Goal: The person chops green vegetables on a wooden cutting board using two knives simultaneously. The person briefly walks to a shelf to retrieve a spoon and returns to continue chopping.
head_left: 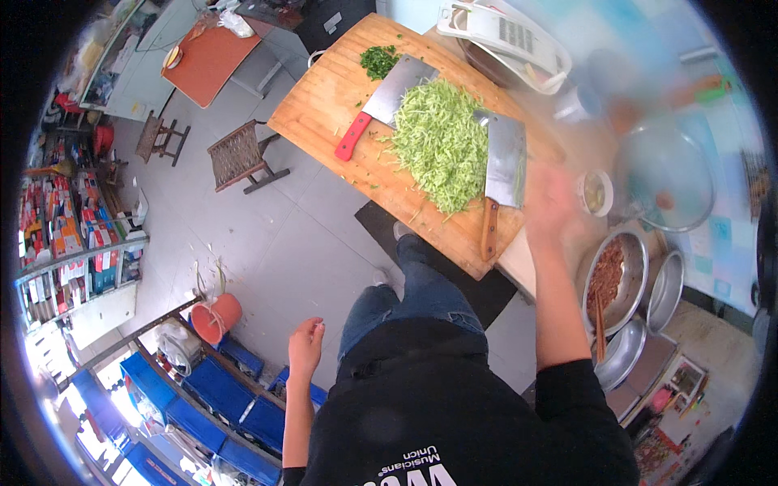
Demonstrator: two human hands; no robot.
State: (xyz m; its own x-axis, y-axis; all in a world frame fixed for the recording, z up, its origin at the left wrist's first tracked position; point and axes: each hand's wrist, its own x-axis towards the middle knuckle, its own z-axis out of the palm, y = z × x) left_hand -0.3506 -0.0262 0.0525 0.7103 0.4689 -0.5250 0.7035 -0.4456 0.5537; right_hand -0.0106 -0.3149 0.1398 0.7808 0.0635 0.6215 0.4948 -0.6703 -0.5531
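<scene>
A pile of shredded green vegetable (442,146) covers the middle of the wooden cutting board (316,121). At its left lies a red-handled cleaver (397,89). A wooden-handled cleaver (506,162) lies along its right side. Chopped dark green herbs (378,61) sit near the board's far left edge. My right hand (555,202) is stretched forward beside the board, next to a small white bowl (596,193); haze smears its fingers, so whether it holds anything is unclear. Away from the board, my left hand (305,347) hangs at my side, fingers loosely bent, nothing visible in it.
To the right are a metal bowl of brown minced filling (608,271) with chopsticks (600,328), more metal bowls (666,287), and a glass lid (668,182). A white slicer (510,40) stands beyond the board. Woven stools (237,158) and an orange bucket (217,317) stand at left.
</scene>
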